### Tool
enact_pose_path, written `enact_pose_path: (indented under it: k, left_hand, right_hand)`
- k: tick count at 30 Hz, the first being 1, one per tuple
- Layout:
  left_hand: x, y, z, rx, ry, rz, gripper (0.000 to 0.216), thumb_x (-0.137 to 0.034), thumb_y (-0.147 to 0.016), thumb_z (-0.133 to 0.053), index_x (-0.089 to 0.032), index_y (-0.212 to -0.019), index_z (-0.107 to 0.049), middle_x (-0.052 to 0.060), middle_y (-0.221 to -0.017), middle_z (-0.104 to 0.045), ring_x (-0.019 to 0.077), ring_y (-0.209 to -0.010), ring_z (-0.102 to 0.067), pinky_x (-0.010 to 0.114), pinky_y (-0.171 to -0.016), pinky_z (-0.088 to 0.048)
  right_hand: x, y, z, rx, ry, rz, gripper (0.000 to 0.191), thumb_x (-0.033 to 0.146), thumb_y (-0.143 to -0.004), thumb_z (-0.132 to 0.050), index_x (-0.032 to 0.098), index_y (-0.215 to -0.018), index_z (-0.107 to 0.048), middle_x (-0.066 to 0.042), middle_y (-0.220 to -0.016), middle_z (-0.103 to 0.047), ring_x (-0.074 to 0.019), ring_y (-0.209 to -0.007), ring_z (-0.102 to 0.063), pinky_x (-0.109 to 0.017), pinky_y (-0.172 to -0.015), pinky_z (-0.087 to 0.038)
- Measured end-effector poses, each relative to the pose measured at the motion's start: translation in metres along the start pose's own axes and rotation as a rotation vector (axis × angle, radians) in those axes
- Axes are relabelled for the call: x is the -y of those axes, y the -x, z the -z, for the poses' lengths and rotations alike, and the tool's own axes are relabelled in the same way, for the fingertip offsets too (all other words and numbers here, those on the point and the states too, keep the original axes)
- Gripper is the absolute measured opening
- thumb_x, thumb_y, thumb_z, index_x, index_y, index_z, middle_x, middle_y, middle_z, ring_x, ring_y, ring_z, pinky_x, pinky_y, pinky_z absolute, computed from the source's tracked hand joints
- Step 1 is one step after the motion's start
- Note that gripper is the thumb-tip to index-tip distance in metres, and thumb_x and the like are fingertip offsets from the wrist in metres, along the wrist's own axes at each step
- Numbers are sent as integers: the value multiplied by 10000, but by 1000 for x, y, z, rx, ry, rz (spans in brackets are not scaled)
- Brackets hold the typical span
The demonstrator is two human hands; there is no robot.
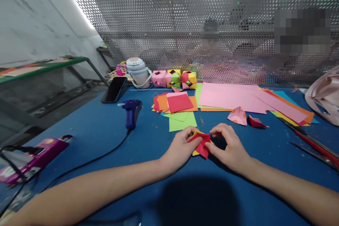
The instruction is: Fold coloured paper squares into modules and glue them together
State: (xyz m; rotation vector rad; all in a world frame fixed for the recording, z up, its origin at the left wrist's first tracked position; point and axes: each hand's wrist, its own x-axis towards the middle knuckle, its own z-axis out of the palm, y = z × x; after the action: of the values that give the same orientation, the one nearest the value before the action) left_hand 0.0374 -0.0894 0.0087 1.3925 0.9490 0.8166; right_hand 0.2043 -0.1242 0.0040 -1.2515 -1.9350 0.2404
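Note:
Both hands meet over a small folded paper piece [201, 144], red with yellow showing underneath, held just above the blue table [106, 130]. My left hand [181, 148] pinches its left side with thumb and fingers closed. My right hand [230, 145] grips its right side, fingers curled over the paper. A pink folded unit [237, 116] and a red folded unit [255, 122] lie just beyond my right hand.
A stack of small coloured squares [178, 104] and large pink sheets [233, 97] lie further back. Three paper cubes [174, 78] and a white jug [139, 72] stand by the perforated metal screen. A blue glue gun [131, 112], phone [114, 89], scissors [315, 144].

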Motion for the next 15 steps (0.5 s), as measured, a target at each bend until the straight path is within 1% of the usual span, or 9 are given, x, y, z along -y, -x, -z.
enact_pose_path:
  k: [2, 5, 9, 12, 15]
  left_hand:
    - [-1, 0, 0, 11, -9, -4, 111, -221, -756, -566, -125, -810, -555, -7, -731, -564, 110, -677, -507, 215, -616, -392]
    - [3, 1, 1, 24, -31, -20, 111, -237, -752, -571, -129, -770, -550, -21, -689, -549, 99, -638, -490, 204, -589, -378]
    - [8, 0, 1, 47, -33, -36, 107, -234, -738, -578, -139, -729, -529, -34, -662, -530, 90, -613, -480, 198, -573, -373]
    - [7, 0, 0, 70, -2, -24, 123, -228, -705, -601, -146, -712, -511, -44, -639, -515, 88, -597, -478, 195, -561, -374]
    - [5, 1, -1, 67, -6, -20, 139, -244, -694, -606, -146, -692, -506, -45, -626, -511, 85, -581, -471, 192, -541, -363]
  right_hand:
    - [1, 0, 1, 25, -23, -4, 152, 262, -806, -575, 192, -925, -511, -33, -824, -574, -176, -769, -508, -316, -694, -386]
    - [2, -1, 0, 27, -43, 7, 32, 224, -857, -499, 198, -869, -516, -19, -785, -580, -158, -736, -509, -302, -688, -384]
    - [2, -1, -1, 0, -39, 36, 109, 182, -858, -483, 193, -749, -485, -8, -716, -565, -142, -681, -493, -291, -658, -368]
    - [3, -1, -1, -6, -32, 42, 147, 165, -846, -480, 195, -703, -464, 1, -670, -547, -137, -650, -482, -288, -643, -363]
    - [2, 0, -1, 3, -29, 48, 169, 165, -839, -476, 197, -675, -452, 3, -655, -543, -136, -644, -481, -288, -642, -365]
